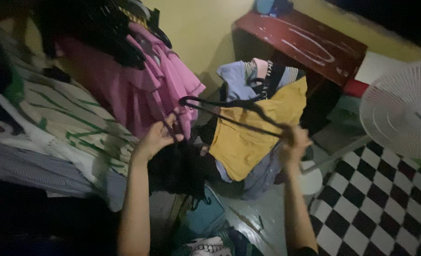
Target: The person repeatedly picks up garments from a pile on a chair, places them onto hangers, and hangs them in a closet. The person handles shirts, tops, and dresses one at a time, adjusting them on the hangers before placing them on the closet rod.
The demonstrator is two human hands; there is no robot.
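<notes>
Right hand [293,142] fingers are pinched shut on one end of a thin black hanger [229,114], held up over a clothes pile with a yellow garment [248,132] on top. Left hand [156,140] is curled closed on a black garment [177,168], right by the hanger's other end. Hanger looks light and stiff, so I'd grip its shoulder. The black cloth is soft and floppy, better bunched. Pink clothes [149,85] hang beside it.
</notes>
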